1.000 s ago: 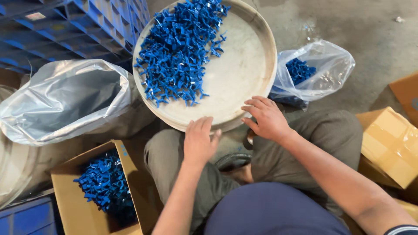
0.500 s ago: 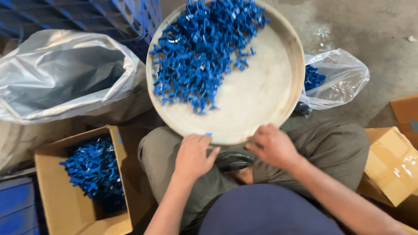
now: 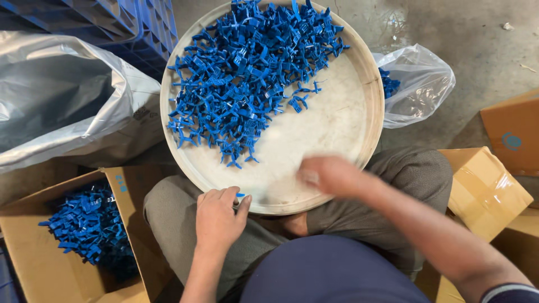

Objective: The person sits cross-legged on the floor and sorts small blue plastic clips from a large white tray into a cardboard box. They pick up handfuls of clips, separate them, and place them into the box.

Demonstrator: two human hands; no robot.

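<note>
Holding small blue piece [image 3: 240, 196] at near rim of round tray [image 3: 371, 101], left hand [image 3: 218, 219] pinched. Right hand [image 3: 328, 175] blurred, grip unclear. Tray on lap might tip, spilling blue pile [image 3: 247, 73].

One round tray [image 3: 370, 84], two plastic bags [image 3: 73, 106], four cardboard boxes [image 3: 33, 247], countless blue clips [image 3: 247, 73].

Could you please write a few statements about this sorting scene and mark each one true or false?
1. The blue plastic pieces fill the whole round tray. False: the near right part is bare.
2. The left hand rests at the tray's near rim. True.
3. The cardboard box at the left is empty. False: it holds blue pieces.
4. The right hand is blurred over the tray. True.
5. A clear bag lies right of the tray. True.
</note>
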